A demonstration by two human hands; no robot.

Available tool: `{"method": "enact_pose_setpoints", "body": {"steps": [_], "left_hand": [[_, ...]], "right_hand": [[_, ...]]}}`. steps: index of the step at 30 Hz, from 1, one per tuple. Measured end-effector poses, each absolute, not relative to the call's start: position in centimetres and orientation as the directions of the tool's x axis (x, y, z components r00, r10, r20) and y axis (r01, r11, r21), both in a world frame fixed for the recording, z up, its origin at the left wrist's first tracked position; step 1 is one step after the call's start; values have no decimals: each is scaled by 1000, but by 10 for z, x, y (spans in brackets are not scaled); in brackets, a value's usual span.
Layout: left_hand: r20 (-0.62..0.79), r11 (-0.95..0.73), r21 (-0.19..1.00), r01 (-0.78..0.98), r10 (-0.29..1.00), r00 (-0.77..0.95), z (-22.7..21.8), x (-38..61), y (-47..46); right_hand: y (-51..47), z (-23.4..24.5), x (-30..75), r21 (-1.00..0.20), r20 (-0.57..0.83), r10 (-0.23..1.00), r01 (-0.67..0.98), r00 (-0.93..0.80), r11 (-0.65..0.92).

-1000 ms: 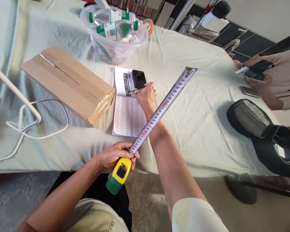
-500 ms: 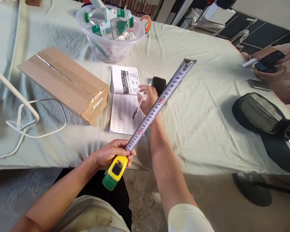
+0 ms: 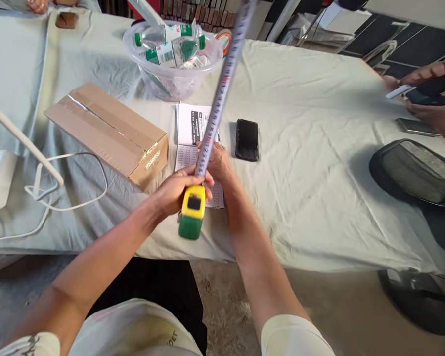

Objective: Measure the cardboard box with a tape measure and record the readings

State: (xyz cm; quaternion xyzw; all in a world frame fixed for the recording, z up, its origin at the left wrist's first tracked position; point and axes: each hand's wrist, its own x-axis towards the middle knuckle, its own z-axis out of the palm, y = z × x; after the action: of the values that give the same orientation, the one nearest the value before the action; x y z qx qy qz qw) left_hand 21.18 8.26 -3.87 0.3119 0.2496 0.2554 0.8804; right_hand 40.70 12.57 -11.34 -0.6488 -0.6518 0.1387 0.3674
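Observation:
My left hand (image 3: 178,193) is wrapped round a yellow and green tape measure (image 3: 193,210). Its printed metal blade (image 3: 218,96) is drawn out and slants up, passing over the notebook and past the basin. Beyond it, my right hand (image 3: 220,160) rests on the open notebook (image 3: 183,153), fingers curled and partly covered by the blade and my left hand. The pen it held in the earlier frame is hidden now. A black phone (image 3: 246,140) lies just right of the notebook.
A cardboard box (image 3: 107,133) lies left of the notebook. Behind stands a clear plastic basin (image 3: 163,81) with bottles (image 3: 170,52). A white cable (image 3: 77,154) loops at left. At right are a black cap (image 3: 411,173) and another person's hands (image 3: 430,106) with a dark device.
My left hand has raised the tape measure forward, and its blade has swung left and steeper. My right hand has shifted lower on the page. The phone is now uncovered.

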Motion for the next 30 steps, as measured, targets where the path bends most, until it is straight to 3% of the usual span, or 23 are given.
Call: {"method": "enact_pose_setpoints", "body": {"steps": [4,12,18,25,30], "left_hand": [[-336,625,693,-359,721,607,-49,236,120],[-364,640,667,-381,726,583,-55,222,144],[-390,664,609,-434,727,566,-66,203,155],[-412,689,579,-436,709,572,-70,197,160],[-369,720,556,-415,661,653,-67,190,157]], "right_hand": [[123,-108,407,-611,283,956,784,83,112],[128,-115,413,-654,307,947,744,93,139],[118,-110,435,-733,398,849,677,348,67],[99,-96,460,-729,152,915,667,373,-152],[92,-77,443,-752,100,974,657,206,-61]]}}
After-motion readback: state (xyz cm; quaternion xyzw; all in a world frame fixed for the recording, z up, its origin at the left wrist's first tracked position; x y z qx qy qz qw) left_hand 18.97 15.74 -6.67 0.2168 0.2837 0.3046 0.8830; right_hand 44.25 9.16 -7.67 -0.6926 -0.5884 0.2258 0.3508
